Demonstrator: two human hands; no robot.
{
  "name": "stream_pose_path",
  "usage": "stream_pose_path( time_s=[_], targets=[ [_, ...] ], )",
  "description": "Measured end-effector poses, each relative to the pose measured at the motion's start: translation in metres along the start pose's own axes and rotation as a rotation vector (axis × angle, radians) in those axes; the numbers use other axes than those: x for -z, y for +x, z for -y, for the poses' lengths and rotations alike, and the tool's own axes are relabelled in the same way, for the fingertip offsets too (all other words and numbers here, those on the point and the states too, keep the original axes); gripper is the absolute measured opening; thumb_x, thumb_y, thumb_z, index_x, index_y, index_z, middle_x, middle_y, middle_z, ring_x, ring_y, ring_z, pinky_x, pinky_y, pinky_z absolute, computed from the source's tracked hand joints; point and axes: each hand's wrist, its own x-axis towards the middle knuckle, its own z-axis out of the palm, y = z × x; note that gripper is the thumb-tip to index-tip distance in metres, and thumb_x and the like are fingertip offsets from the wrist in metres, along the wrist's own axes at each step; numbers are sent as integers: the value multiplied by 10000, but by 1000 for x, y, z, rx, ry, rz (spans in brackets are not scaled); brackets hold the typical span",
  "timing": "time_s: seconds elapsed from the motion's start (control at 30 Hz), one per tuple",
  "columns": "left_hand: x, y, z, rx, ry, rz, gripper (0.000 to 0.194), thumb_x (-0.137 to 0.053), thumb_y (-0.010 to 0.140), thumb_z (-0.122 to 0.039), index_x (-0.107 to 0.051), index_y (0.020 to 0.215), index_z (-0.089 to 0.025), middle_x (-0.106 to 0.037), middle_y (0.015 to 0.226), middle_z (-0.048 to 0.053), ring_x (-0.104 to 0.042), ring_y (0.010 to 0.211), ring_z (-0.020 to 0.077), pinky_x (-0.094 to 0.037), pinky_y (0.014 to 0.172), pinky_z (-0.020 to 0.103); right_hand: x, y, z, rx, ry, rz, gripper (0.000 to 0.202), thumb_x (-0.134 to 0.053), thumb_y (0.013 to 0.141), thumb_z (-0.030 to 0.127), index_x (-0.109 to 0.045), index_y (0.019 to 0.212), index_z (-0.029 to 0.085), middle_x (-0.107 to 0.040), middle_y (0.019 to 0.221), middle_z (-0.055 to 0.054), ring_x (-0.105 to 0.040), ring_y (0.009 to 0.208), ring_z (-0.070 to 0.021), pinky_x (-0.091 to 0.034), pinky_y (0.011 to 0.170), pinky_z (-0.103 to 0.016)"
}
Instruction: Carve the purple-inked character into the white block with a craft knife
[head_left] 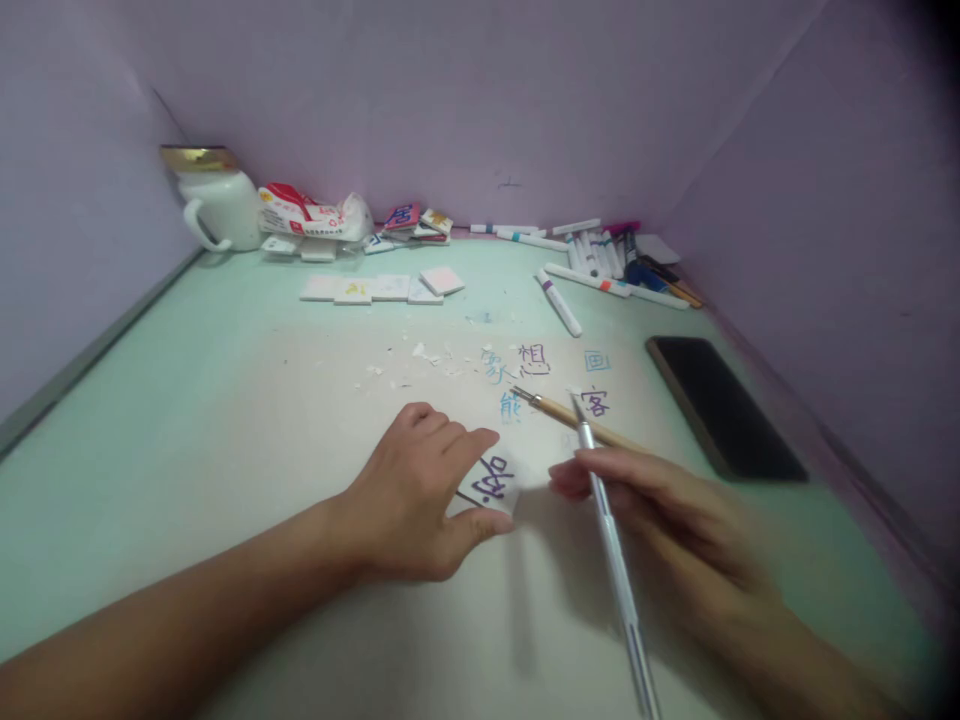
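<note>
My left hand [420, 490] grips a small white square block [495, 485] by its edges, thumb on the near side and fingers on the far side. A purple character is drawn on the block's top. My right hand [667, 510] holds a silver craft knife [616, 560], its blade pointing away from me, to the right of the block and apart from it. Beyond the right hand's fingers lies a carving tool [574, 417] with a wooden handle and a metal tip; the hand hides its far end. White shavings [424, 352] are scattered past my left hand.
Coloured characters [534, 360] are drawn on the table [315, 390]. A phone [720, 405] lies at right. Along the back stand a white mug [229, 210], a red-and-white package [311, 215], several white blocks [375, 288] and several markers [559, 302].
</note>
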Motion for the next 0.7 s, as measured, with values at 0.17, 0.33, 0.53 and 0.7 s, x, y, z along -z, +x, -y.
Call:
stream_pose_path(
  time_s=[0.17, 0.33, 0.53, 0.7],
  targets=[
    [-1, 0, 1, -17, -14, -32, 397, -577, 842, -374, -569, 1119, -90, -600, 969, 143, -510, 876, 255, -406, 815, 451, 10, -2, 8, -128, 358, -81, 227, -610, 875, 455, -700, 1045, 334, -765, 904, -21, -733, 832, -219, -609, 764, -344],
    [-3, 0, 4, -49, -34, 40, 446, -593, 834, -342, -537, 1202, -95, -548, 1192, 175, -470, 1087, 301, -352, 949, 504, 8, 9, 6, -261, 393, -101, 122, -709, 825, 239, -588, 818, 260, -738, 759, 17, -693, 625, -122, -561, 550, -189],
    [-3, 2, 5, -51, -60, 69, 377, -565, 851, -319, -557, 1168, -116, -567, 1073, 138, -479, 989, 272, -361, 909, 486, 9, 5, 5, -252, -161, 151, 25, -573, 882, 232, -587, 865, 244, -672, 651, 25, -626, 555, -130, -473, 476, -213],
    [-2, 2, 3, -33, -65, 39, 363, -597, 825, -331, -588, 1115, -113, -558, 977, 115, -473, 921, 254, -370, 869, 461, 7, -1, 0, -136, -461, 191, 118, -520, 857, 194, -627, 842, 240, -697, 694, 10, -638, 566, -166, -450, 470, -258]
  ],
)
